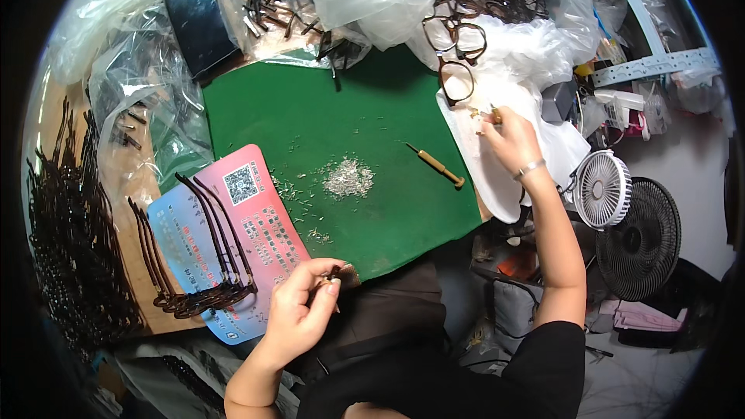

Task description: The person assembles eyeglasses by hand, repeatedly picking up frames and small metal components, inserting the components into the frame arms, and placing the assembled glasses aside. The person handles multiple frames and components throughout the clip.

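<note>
My left hand point(299, 314) is closed at the near edge of the green mat point(388, 240). Its fingers pinch a small dark brown piece point(334, 273), mostly covered by the thumb. Over the white plastic at the right, my right hand point(512, 143) has its fingers bent around a small brass-coloured piece point(497, 114); most of it is hidden. More brass-coloured bits point(475, 113) lie by those fingertips. A screwdriver with a brass handle point(441, 169) rests on the mat. Left of it is a loose heap of tiny silvery screws point(348, 178).
Brown spectacle frames point(456, 81) lie at the far right. Spectacle temples stand on a pink and blue card point(268, 225), with a bigger bundle of temples point(74, 240) further left. A dark tablet point(200, 22) sits at the back. Two fans point(601, 190) are beyond my right arm.
</note>
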Motion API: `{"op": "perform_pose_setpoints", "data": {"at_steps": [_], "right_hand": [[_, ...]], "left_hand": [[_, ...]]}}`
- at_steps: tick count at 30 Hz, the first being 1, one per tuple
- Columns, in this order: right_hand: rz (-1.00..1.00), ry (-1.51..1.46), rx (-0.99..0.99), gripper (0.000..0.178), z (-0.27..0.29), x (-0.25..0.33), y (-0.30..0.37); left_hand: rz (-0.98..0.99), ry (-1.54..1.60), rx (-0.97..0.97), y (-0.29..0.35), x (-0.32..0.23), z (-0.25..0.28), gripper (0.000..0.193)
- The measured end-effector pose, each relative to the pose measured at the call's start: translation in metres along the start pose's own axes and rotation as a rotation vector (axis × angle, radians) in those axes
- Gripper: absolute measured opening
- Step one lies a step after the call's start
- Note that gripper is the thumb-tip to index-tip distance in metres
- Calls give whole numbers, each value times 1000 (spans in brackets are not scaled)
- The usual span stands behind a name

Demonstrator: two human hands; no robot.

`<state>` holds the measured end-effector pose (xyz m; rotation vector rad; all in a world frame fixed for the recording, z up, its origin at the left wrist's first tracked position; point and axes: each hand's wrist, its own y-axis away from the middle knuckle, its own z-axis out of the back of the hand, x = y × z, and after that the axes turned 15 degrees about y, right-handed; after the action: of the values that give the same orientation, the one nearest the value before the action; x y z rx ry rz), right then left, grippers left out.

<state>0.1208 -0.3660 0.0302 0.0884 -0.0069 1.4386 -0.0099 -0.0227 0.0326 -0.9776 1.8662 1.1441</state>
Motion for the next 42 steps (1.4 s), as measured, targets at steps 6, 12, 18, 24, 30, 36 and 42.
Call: {"op": "perform_pose_setpoints", "data": {"at_steps": [6,12,18,24,30,36,42], "right_hand": [[394,-611,518,15,49,86,58],[485,-828,781,14,18,123,78],[776,-734,592,8,12,138,77],[809,-774,608,7,11,135,77],[832,-789,562,7,8,136,78],[843,-793,658,12,7,141,77],[695,-994,1001,14,5,142,72]], "left_hand": [[155,83,82,-3,-3,-1,24],[239,206,144,1,-3,-3,23],[333,413,190,7,-4,7,22],[398,461,170,7,-5,11,25],[412,435,203,2,-9,14,25],[455,423,241,0,-10,15,22],[337,432,283,3,-4,17,18]]}}
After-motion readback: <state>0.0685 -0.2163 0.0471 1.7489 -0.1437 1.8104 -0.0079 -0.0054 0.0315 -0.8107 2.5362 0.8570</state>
